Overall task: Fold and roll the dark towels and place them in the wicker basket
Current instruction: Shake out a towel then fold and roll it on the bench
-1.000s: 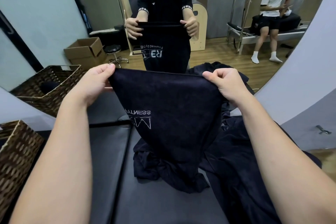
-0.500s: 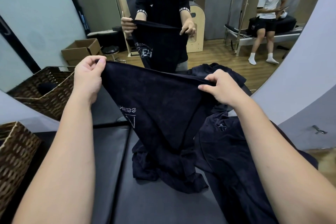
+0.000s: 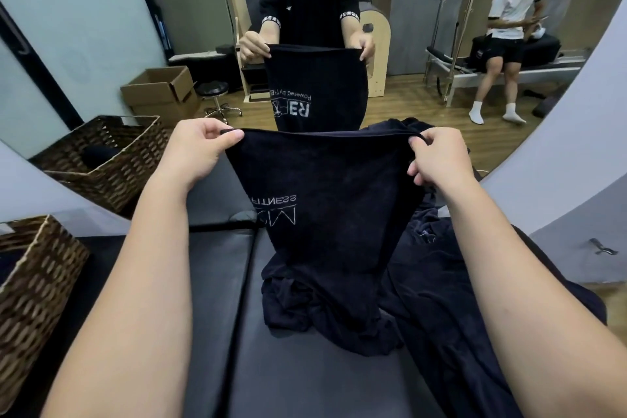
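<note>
Both hands hold one dark towel [image 3: 325, 187] up by its top edge, stretched flat between them above the black padded worktop [image 3: 203, 299]. The left hand [image 3: 195, 153] pinches the left top corner, the right hand [image 3: 437, 163] the right, each grip closed tight on cloth. The towel's bottom trails onto a heap of dark towels [image 3: 424, 282] toward the worktop's right edge. The wicker basket [image 3: 34, 288] stands at the left edge; its contents are hard to make out.
</note>
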A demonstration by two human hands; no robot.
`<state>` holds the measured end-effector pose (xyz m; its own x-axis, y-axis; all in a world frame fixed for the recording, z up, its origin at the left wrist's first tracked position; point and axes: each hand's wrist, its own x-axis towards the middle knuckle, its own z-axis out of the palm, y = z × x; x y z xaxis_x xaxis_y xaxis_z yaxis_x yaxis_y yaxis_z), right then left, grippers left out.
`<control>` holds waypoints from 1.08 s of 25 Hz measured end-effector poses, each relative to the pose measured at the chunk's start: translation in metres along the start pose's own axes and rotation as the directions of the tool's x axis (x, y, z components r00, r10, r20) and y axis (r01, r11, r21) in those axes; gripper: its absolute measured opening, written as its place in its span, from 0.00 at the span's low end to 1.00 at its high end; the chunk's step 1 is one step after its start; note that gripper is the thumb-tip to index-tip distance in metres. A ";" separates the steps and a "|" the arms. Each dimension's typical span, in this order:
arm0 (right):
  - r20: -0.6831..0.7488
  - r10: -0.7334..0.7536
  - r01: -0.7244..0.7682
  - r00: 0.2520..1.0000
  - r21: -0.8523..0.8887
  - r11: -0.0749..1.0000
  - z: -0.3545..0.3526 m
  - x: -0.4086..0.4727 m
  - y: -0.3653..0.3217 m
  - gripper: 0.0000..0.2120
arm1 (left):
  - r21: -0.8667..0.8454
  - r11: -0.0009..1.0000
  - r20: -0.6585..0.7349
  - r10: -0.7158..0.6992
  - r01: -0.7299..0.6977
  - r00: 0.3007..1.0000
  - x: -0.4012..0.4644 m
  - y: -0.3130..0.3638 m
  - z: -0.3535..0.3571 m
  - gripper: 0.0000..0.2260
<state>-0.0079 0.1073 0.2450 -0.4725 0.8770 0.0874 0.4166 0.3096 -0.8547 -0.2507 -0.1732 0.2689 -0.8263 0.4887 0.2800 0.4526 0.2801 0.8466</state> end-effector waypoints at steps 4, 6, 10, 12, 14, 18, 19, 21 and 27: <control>-0.053 -0.020 0.029 0.998 0.172 0.985 0.016 -0.009 0.002 0.11 | -0.062 0.994 0.025 -0.087 0.088 0.996 -0.004 -0.012 -0.012 0.08; -0.123 -0.113 0.126 0.986 0.105 0.986 0.024 -0.012 0.008 0.12 | -0.111 0.987 0.042 -0.113 0.117 0.993 -0.006 -0.023 -0.016 0.10; -0.191 -0.139 0.135 0.972 -0.033 0.990 0.037 -0.026 0.018 0.14 | -0.163 0.971 0.063 -0.168 0.176 0.984 -0.011 -0.039 -0.014 0.12; -0.197 -0.113 0.096 0.974 -0.096 0.991 0.042 -0.032 0.025 0.16 | -0.184 0.961 0.086 -0.196 0.208 0.977 -0.012 -0.042 -0.011 0.13; -0.200 -0.111 0.078 0.973 -0.163 0.984 0.042 -0.039 0.031 0.15 | -0.192 0.949 0.112 -0.233 0.251 0.966 -0.015 -0.044 -0.008 0.14; -0.098 -0.060 0.026 0.993 -0.313 0.949 0.038 -0.052 0.039 0.16 | -0.249 0.914 0.162 -0.288 0.322 0.944 -0.022 -0.043 0.003 0.15; -0.098 -0.016 -0.016 0.995 -0.316 0.949 0.037 -0.057 0.038 0.17 | -0.273 0.903 0.179 -0.292 0.332 0.940 -0.023 -0.042 0.007 0.15; -0.082 0.087 -0.098 0.993 -0.144 0.985 0.033 -0.064 0.036 0.15 | -0.333 0.879 0.202 -0.287 0.342 0.936 -0.025 -0.039 0.015 0.14; -0.094 0.104 -0.046 0.990 0.483 0.874 0.022 -0.084 0.024 0.08 | -0.567 0.774 0.202 -0.202 0.282 0.958 -0.040 -0.025 0.016 0.15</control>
<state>0.0248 0.0332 0.2057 -0.3518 0.9350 0.0456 0.0108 0.0528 -0.9985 -0.2237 -0.1860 0.2294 -0.8155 0.5787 0.0061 -0.0730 -0.1134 0.9909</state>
